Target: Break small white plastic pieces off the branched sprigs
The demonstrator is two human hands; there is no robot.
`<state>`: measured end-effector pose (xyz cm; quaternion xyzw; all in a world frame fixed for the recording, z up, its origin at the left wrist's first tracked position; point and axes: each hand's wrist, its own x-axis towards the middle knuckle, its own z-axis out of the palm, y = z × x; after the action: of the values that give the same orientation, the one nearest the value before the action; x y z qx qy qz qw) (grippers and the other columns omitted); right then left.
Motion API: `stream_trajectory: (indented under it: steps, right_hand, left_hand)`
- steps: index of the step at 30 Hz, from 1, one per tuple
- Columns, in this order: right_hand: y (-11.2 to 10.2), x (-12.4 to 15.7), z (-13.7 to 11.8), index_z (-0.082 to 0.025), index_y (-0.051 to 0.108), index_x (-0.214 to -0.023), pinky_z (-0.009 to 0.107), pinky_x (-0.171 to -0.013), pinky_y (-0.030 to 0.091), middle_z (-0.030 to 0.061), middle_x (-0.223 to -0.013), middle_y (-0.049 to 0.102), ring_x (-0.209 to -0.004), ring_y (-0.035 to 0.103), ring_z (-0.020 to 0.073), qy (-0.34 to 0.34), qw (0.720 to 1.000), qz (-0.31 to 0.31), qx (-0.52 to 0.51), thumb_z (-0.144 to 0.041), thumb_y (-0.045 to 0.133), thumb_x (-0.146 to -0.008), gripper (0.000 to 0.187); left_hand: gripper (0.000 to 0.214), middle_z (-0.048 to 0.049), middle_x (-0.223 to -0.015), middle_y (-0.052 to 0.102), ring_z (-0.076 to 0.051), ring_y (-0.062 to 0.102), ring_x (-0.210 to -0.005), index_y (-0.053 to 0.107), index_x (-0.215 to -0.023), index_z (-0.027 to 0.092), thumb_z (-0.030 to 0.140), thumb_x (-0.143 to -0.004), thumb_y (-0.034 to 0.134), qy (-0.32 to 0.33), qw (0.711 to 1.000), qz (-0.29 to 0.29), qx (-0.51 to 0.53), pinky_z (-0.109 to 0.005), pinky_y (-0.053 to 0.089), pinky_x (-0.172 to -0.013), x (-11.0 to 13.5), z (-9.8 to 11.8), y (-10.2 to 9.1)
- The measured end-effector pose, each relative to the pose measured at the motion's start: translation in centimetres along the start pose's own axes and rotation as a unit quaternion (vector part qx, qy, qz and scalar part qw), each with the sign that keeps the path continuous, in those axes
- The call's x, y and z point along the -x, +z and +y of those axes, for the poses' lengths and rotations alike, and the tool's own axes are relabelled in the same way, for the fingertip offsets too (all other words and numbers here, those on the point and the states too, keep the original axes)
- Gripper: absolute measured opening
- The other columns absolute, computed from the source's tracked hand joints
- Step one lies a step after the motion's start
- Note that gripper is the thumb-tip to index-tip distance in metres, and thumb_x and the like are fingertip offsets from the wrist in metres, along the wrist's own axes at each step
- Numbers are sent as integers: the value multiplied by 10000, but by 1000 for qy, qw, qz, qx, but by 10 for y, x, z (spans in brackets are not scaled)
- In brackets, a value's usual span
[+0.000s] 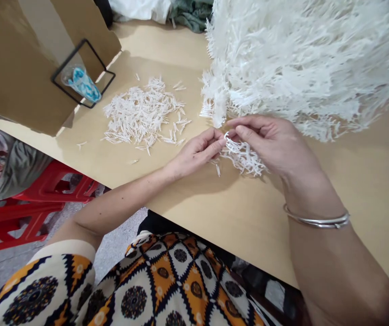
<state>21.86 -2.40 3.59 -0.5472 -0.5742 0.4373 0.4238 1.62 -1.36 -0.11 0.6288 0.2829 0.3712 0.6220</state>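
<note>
My left hand [199, 153] is closed in a pinch, with thumb and forefinger on a small thin white piece [226, 136]. Close against it from the right, my right hand [271, 140] has its thumb and forefinger bent together at the same piece, the tips partly hidden. Just below the fingers lies a small heap of white branching pieces [247, 158], partly covered by my right hand. To the left, a loose pile of short white slivers [143, 113] is spread on the table [194, 199].
A large mound of white stringy pieces [303, 59] fills the back right. At the back left stand a cardboard box [14, 59] and a black wire frame [89, 45] by a blue-and-white item [84, 83]. Red stools [14, 222] and a seated person's clothing [21, 167] are at left.
</note>
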Motion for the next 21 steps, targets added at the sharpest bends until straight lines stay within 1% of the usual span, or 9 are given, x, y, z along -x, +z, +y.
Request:
stream_trajectory:
  steps: [2,5,6,8,11,14,16,18,21]
  right_hand:
    - [-4,2,-7,-260,820,-927,385,-860,581,38,-935,801,-876,705,202,9,999,-41,7,-434,797,-916,175]
    - [-9,2,-9,-257,794,-831,349,-690,470,7,-777,705,-710,571,167,14,994,-83,69,-539,873,-849,294]
    - [-10,2,-8,-258,783,-819,343,-657,432,-4,-740,673,-676,531,158,16,992,-91,83,-554,893,-824,316]
    - [-13,2,-7,-263,772,-826,342,-648,413,-7,-739,670,-673,524,159,15,990,-102,91,-559,896,-816,322]
    - [-13,4,-5,-265,758,-852,353,-679,433,3,-778,694,-703,556,168,2,990,-113,86,-523,867,-845,281]
    - [-7,7,-6,-265,694,-834,362,-683,435,-11,-735,628,-678,529,169,-20,992,-84,93,-443,829,-860,225]
    - [0,9,-6,-272,647,-826,375,-709,472,-13,-730,602,-676,530,178,-43,988,-49,137,-383,765,-893,176]
    - [8,10,-4,-273,613,-835,408,-776,520,-1,-761,618,-708,565,200,-78,974,-6,211,-314,693,-923,126]
    - [15,6,4,-266,578,-859,450,-863,545,27,-812,654,-786,614,235,-114,945,64,301,-225,640,-920,97]
  left_hand:
    - [494,40,-780,536,-100,480,-693,557,-998,218,703,-1024,648,6,1000,8,-10,-262,422,-686,-1,-4,0]
    - [517,41,-762,533,-101,461,-668,544,-978,219,725,-1019,639,16,999,14,-38,-271,387,-652,-1,-7,0]
    - [513,43,-756,525,-102,453,-666,543,-971,218,720,-1020,640,18,999,14,-49,-273,374,-644,-1,-7,1]
    - [479,45,-757,508,-102,432,-668,546,-961,216,680,-1031,646,15,997,14,-68,-277,354,-640,1,-6,2]
    - [411,50,-755,483,-98,398,-657,547,-944,216,600,-1047,652,14,997,15,-77,-280,332,-631,2,-4,2]
    - [381,54,-740,472,-99,403,-648,538,-934,220,561,-1048,663,15,997,18,-77,-279,329,-628,0,-4,1]
    - [365,52,-735,470,-102,413,-650,536,-935,223,547,-1056,656,15,996,17,-84,-276,334,-630,-2,-6,0]
    - [348,49,-739,472,-104,419,-656,535,-937,224,529,-1065,640,21,996,15,-89,-269,339,-633,-2,-7,-2]
    - [348,53,-736,466,-102,417,-657,546,-941,220,532,-1062,640,36,995,-7,-91,-258,351,-638,-1,-8,-2]
